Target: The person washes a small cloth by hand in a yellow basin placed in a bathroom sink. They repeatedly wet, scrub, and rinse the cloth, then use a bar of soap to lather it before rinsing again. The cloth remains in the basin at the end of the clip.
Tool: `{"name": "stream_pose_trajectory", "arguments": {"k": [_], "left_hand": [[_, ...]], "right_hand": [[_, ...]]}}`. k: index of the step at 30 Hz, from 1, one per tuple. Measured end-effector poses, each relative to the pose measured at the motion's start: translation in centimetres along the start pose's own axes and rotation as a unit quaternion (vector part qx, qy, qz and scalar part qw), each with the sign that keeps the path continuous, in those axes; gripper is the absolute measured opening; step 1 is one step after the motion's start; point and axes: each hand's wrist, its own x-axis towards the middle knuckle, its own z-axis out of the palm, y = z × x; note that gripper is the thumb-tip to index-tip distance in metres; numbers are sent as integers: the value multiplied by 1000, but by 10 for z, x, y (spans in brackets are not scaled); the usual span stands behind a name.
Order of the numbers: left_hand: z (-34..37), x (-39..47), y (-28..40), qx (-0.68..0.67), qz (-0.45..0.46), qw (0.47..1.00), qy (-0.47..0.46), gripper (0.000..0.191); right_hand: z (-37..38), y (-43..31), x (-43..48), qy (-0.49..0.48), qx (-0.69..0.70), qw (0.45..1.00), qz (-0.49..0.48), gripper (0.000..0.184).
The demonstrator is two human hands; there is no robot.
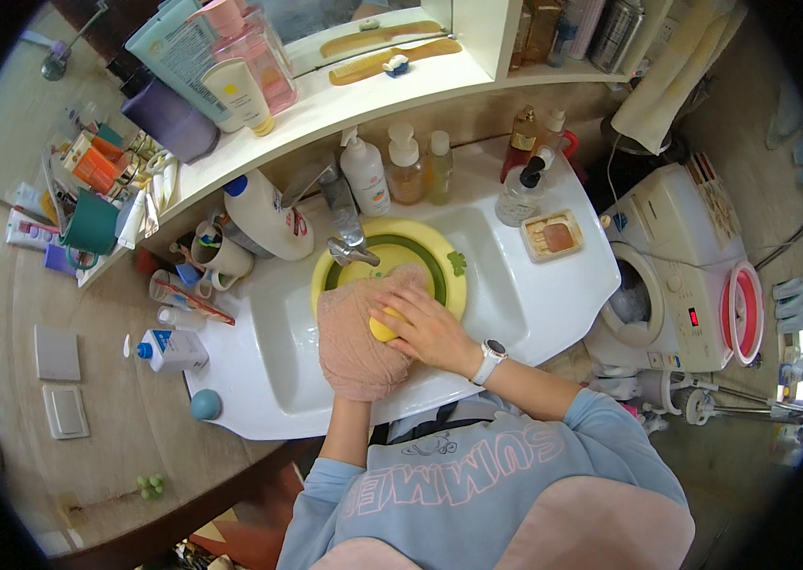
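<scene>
A wet pinkish cloth (355, 342) is draped over my left hand, which is hidden beneath it; only the forearm shows. My right hand (433, 331), with a white watch on the wrist, holds a yellow bar of soap (382, 326) against the top of the cloth. Behind the cloth, a yellow and green plastic basin (456, 285) sits in the white washbasin (287, 370). The metal faucet (351, 251) reaches over the basin's rim. Whether the left fingers grip the cloth cannot be seen.
Pump bottles (367, 178) line the back of the counter. A soap dish (552, 236) lies at the right, a blue-capped bottle (177, 349) and a blue ball (205, 405) at the left. A shelf (344, 100) with toiletries overhangs the back. A washing machine (686, 285) stands farther right.
</scene>
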Motion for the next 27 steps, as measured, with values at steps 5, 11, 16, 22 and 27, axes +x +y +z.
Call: {"name": "stream_pose_trajectory", "arguments": {"k": [5, 11, 16, 22, 27], "left_hand": [[3, -5, -1, 5, 61, 996, 67, 64], [-5, -4, 13, -446, -28, 894, 27, 54], [-1, 9, 10, -456, -24, 890, 12, 50], [8, 5, 17, -612, -35, 790, 17, 46], [1, 12, 11, -367, 11, 930, 10, 50]], "right_hand": [[24, -8, -6, 17, 112, 991, 71, 52], [34, -34, -18, -19, 88, 995, -37, 39], [24, 3, 16, 119, 63, 977, 167, 31], [32, -35, -4, 63, 88, 994, -2, 29], [30, -16, 21, 50, 19, 997, 56, 30]]}}
